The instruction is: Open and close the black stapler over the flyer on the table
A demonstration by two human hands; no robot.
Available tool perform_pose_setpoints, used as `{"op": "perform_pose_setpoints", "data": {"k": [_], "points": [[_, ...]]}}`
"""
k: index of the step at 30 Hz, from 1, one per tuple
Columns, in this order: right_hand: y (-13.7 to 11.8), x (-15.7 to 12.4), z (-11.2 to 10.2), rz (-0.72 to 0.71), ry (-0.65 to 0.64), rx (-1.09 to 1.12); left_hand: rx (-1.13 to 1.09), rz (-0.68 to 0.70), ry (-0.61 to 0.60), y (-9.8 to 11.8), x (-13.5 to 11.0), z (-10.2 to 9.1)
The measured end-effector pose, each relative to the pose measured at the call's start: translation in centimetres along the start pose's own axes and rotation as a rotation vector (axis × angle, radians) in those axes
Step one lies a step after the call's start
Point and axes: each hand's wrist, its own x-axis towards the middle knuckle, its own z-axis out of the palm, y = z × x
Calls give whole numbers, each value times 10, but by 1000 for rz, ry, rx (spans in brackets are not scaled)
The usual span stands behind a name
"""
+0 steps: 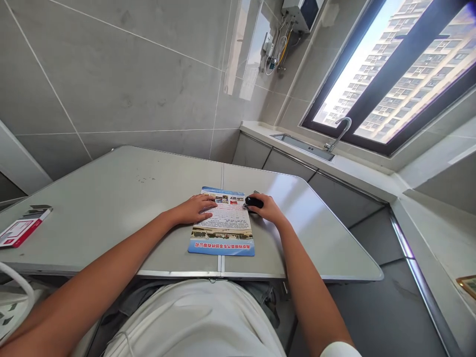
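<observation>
A printed flyer (223, 233), with blue bands, small photos and lines of text, lies flat on the table, upside down to me. My left hand (195, 209) rests on its left edge with fingers stretched and thumb apart, pressing on the paper. At the opposite edge, my right hand (269, 209) is closed around a small black tool (254, 202) with a rounded body and a metallic end. That end meets the flyer's right edge. It could be a stapler or a hole punch; I cannot tell which. My fingers cover part of it.
The light folding table (111, 208) has a seam down its middle and a metal rim. A red and white box (23, 230) lies at the far left. Beyond the table's right side runs a counter with a sink (303, 146) and faucet (340, 134) under a window.
</observation>
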Motion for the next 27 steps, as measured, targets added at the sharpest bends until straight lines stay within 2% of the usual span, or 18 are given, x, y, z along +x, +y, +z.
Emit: {"op": "perform_pose_setpoints", "data": {"k": [7, 14, 22, 27], "points": [[-1, -1, -4, -29, -21, -8, -36, 27, -26, 4, -4, -10], [-7, 1, -3, -80, -140, -19, -24, 24, -64, 13, -5, -19], [-11, -2, -4, -102, -126, -32, -29, 32, -57, 15, -6, -21], [-18, -5, -9, -163, -194, 2, -17, 44, -53, 15, -6, -19]]}}
